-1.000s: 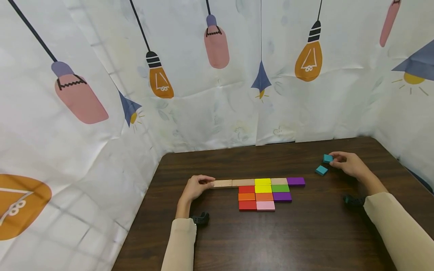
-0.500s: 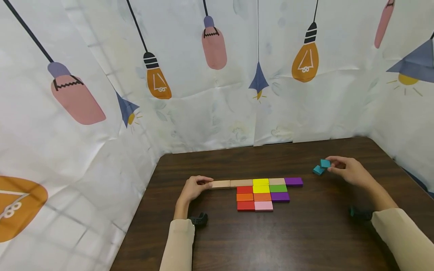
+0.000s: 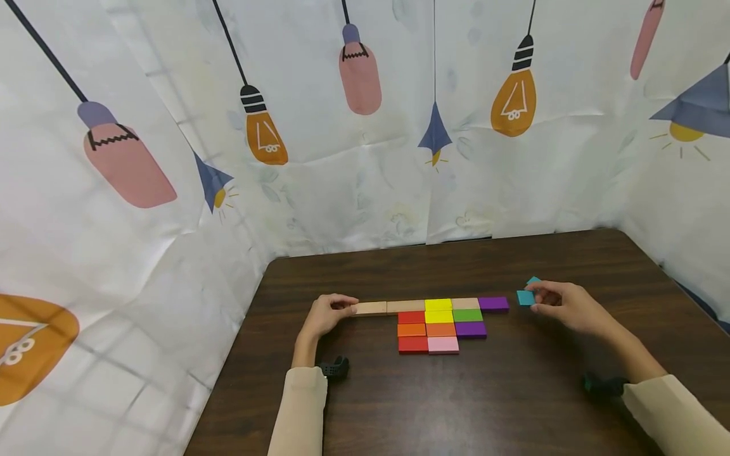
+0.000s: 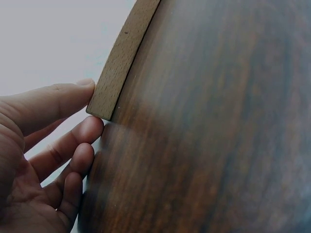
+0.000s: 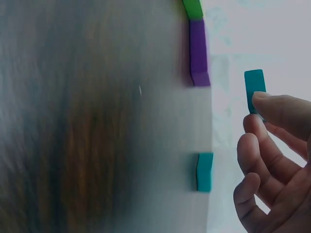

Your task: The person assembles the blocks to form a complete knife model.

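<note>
My left hand [image 3: 324, 320] pinches the left end of a plain wooden block [image 3: 369, 308], thumb and fingertips at its corner in the left wrist view. That block begins a top row running right through a second wooden block [image 3: 405, 306], yellow [image 3: 438, 304], a shorter wooden piece [image 3: 464, 303] and purple [image 3: 493, 304]. At the right, my right hand [image 3: 570, 307] holds a teal block [image 3: 525, 297] between thumb and fingertips, raised off the table in the right wrist view. Partly hidden behind it, another teal block [image 3: 533, 279] lies on the table.
Under the top row sit shorter rows of red [image 3: 411, 317], green [image 3: 468, 316], orange [image 3: 411, 330], purple [image 3: 470, 329] and pink [image 3: 443, 345] blocks, edge to edge. A dark wooden table [image 3: 433, 405] carries everything. A patterned white curtain [image 3: 365, 190] hangs behind and beside it.
My right hand has lifted the teal block and carried it left and nearer, over and past the other teal block, toward the purple end of the row. The left hand stays put.
</note>
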The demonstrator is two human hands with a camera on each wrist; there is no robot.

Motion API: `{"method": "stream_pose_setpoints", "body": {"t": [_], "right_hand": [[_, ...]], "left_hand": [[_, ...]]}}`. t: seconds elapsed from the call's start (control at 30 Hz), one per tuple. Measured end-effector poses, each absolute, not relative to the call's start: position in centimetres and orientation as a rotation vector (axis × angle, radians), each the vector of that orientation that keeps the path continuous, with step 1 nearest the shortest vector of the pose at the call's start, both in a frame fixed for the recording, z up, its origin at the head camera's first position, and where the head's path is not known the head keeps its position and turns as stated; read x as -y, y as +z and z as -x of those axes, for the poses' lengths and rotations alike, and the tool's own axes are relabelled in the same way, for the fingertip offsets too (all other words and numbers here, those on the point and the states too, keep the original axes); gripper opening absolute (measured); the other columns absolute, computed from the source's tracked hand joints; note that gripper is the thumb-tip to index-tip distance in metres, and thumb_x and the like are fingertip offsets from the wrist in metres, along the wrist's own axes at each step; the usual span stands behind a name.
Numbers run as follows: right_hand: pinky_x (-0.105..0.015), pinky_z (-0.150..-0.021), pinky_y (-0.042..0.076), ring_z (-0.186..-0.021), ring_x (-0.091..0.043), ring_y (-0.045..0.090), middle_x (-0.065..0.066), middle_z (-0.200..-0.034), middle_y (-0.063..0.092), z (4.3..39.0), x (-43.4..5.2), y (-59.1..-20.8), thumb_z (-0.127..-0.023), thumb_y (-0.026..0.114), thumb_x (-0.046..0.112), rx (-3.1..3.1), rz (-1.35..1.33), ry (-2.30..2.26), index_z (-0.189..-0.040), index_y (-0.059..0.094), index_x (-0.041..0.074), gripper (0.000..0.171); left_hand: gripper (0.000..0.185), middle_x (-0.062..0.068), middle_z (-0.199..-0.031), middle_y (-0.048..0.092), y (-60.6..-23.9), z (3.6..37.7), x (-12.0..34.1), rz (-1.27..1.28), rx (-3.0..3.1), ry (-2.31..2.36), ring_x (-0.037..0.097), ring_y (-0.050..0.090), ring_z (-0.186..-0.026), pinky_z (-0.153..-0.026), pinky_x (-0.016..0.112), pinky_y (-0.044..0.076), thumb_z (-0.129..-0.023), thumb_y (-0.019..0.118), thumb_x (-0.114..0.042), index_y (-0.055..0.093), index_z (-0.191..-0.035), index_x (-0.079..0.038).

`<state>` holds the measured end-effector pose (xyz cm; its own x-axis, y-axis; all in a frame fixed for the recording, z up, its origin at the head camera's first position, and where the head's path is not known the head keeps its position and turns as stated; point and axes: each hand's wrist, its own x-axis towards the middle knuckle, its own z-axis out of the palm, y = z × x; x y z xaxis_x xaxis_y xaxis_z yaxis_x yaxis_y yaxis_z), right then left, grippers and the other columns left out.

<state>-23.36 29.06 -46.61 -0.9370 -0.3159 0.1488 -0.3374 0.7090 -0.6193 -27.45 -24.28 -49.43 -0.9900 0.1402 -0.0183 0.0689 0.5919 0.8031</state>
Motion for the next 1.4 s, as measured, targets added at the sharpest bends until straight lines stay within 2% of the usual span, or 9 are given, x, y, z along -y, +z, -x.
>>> {"method": "stream_pose_setpoints", "body": {"t": [0.2, 0.47, 0.93, 1.4], "right_hand": [[-0.021, -0.061, 0.046, -0.070, -0.002, 0.053, 0.005, -0.086, 0.059, 22.8, -27.3, -46.9, -0.088, 0.072, 0.022, 2.888, -0.612, 1.033, -0.118, 0.064, 0.014, 0.032], [-0.021, -0.060, 0.045, -0.070, -0.001, 0.052, 0.006, -0.085, 0.059, 22.7, -25.8, -47.4, -0.086, 0.074, 0.022, 2.886, -0.715, 1.105, -0.116, 0.065, 0.011, 0.033], [-0.022, -0.058, 0.042, -0.066, -0.003, 0.048, 0.004, -0.083, 0.058, 23.5, -24.6, -48.3, -0.086, 0.073, 0.020, 2.970, -0.706, 1.097, -0.112, 0.065, 0.013, 0.028], [-0.022, -0.058, 0.042, -0.066, -0.004, 0.048, 0.003, -0.083, 0.057, 23.6, -23.7, -48.1, -0.086, 0.072, 0.014, 3.025, -0.678, 1.084, -0.113, 0.064, 0.010, 0.028]], "left_hand": [[0.017, -0.002, -0.097, 0.069, -49.3, 27.5, 24.4, -0.174, -2.734, 1.370, 0.017, 0.058, -0.077, -0.066, 0.031, 0.048, -0.086, 0.073, -0.029, 0.076, -0.102, -0.026], [0.015, -0.002, -0.095, 0.068, -49.3, 27.5, 24.4, -0.157, -2.727, 1.379, 0.019, 0.057, -0.077, -0.066, 0.032, 0.048, -0.086, 0.074, -0.029, 0.076, -0.100, -0.028], [0.015, -0.003, -0.097, 0.068, -49.5, 27.5, 24.3, -0.120, -2.723, 1.391, 0.018, 0.057, -0.077, -0.067, 0.031, 0.048, -0.084, 0.075, -0.026, 0.076, -0.099, -0.028], [0.015, -0.003, -0.096, 0.067, -49.7, 27.6, 24.3, -0.146, -2.726, 1.390, 0.016, 0.058, -0.079, -0.068, 0.030, 0.048, -0.084, 0.075, -0.028, 0.076, -0.099, -0.028]]}}
